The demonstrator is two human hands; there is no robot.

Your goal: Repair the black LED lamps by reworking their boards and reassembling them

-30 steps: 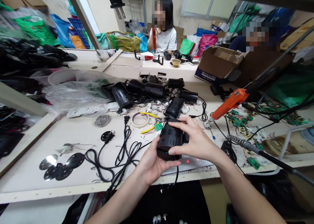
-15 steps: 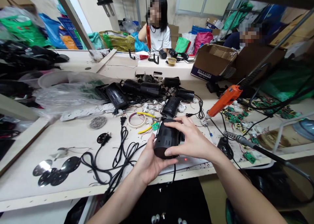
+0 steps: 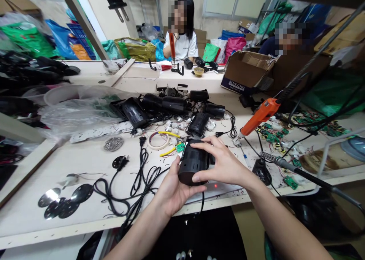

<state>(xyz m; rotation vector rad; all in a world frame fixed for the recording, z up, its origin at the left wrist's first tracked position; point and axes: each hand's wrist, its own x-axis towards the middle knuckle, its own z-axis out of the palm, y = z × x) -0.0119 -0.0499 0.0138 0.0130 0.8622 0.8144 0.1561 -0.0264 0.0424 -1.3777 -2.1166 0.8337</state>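
Note:
Both of my hands hold a black cylindrical housing (image 3: 195, 160) with slots in its side, tilted above the table's front edge. My left hand (image 3: 174, 189) cups it from below and the left. My right hand (image 3: 221, 161) grips it from above and the right, thumb near the lower end and fingers over the top. A black cord hangs below the housing. Just behind it lie a small green circuit board (image 3: 180, 147) and a roll of tape (image 3: 158, 140). More black housings (image 3: 198, 124) lie farther back.
An orange electric screwdriver (image 3: 260, 116) hangs at the right, near a soldering iron (image 3: 285, 165) and circuit boards. Coiled black cords (image 3: 139, 187), black discs (image 3: 68, 206) and a dish of screws (image 3: 113, 143) lie left. Two people sit across, beside an open carton (image 3: 248, 72).
My hands and the housing stay almost still. Across the table, the person in white has shifted slightly with the orange screwdriver. The view has moved a little.

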